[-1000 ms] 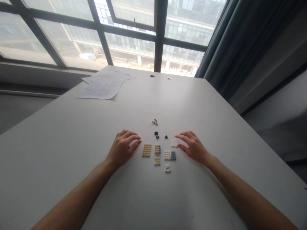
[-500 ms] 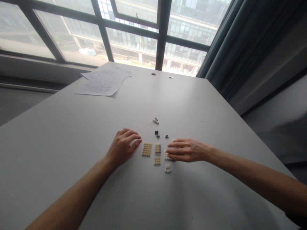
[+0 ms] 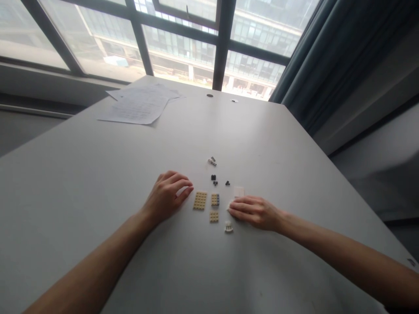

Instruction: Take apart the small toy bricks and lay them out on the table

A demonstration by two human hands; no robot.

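Note:
My left hand rests on the table, fingers loosely bent and thumb apart, with nothing in it. Just right of its fingertips lies a large tan studded plate. My right hand has its fingers together over a white toy brick, which is mostly hidden beneath them. Beyond that hand is a flat pale tile. Between the hands are a tan and blue-grey brick and a smaller tan plate. A white curved piece sits nearer to me.
Farther off lie a black brick, small dark pieces and white-grey pieces. Printed papers spread over the far left of the white table. Two round holes mark its back edge, before a window and a dark curtain.
My right hand has shifted slightly toward me and closed its fingers over the white brick, uncovering the pale tile. My left hand stays by the tan plate. The camera view tilts slightly down.

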